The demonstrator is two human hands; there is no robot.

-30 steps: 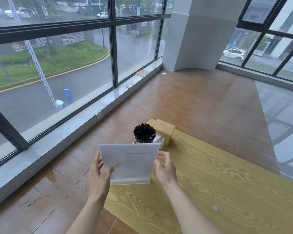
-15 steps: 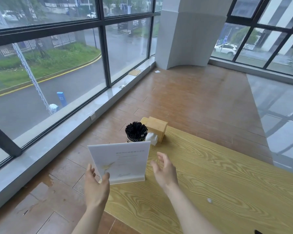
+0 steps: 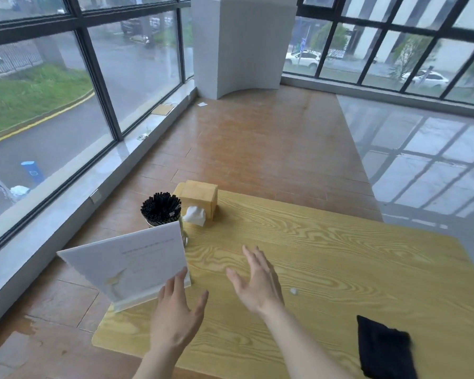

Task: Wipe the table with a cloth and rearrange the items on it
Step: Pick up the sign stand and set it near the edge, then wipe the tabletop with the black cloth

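A white sign stand point(image 3: 132, 265) stands upright near the left edge of the wooden table point(image 3: 340, 269). Behind it a cup of black straws point(image 3: 160, 207) and a wooden tissue box point(image 3: 200, 198) with a white tissue sit at the far left corner. My left hand point(image 3: 177, 315) hovers open just right of the stand's base, its fingertips at the stand's lower right corner. Further right, over the bare tabletop, is my right hand point(image 3: 257, 283), open and holding nothing. A black cloth point(image 3: 385, 351) lies on the table at the lower right.
A small white crumb point(image 3: 293, 291) lies on the table right of my right hand. The table's left edge runs close to the stand, with brown floor tiles and a window ledge point(image 3: 66, 192) beyond. A white column point(image 3: 244, 42) stands at the back.
Both hands let go of the sign stand, which now stands on the table. My hands drew back to the right, and the view turned right, bringing the black cloth in.
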